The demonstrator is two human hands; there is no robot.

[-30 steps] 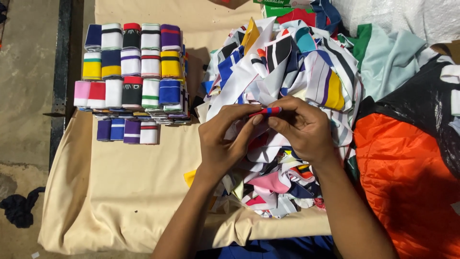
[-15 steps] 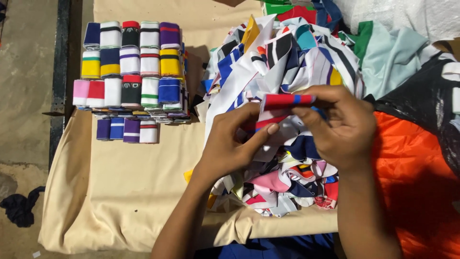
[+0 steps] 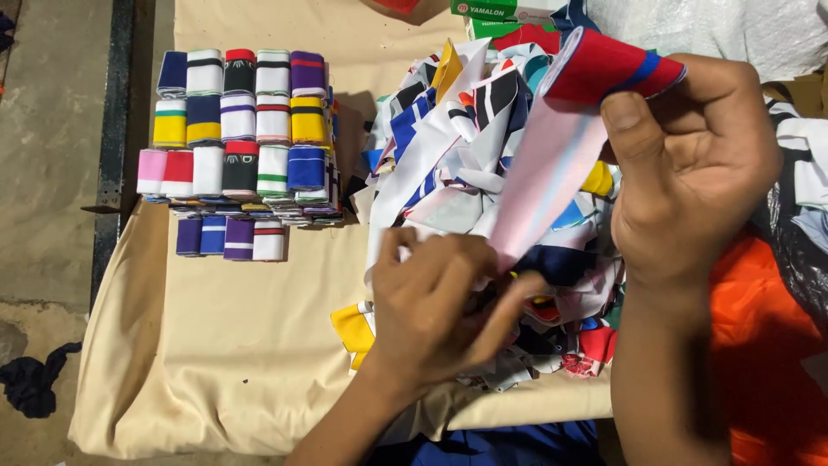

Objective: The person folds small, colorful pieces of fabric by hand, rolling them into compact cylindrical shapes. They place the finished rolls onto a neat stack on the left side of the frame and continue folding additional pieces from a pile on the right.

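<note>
Head view: right hand (image 3: 690, 164) pinches red-blue cloth strip (image 3: 552, 164) at upper right, left hand (image 3: 431, 311) closed on its lower end over scrap pile (image 3: 448, 173); loose grip could drop it.

The left hand (image 3: 431, 311) hides the pink strip's (image 3: 543, 181) lower end; orange cloth (image 3: 768, 362) runs off-frame.

Beige cloth-covered table (image 3: 216, 345) on grey concrete floor (image 3: 52, 173) (dark rag (image 3: 34, 384) lying there).
</note>
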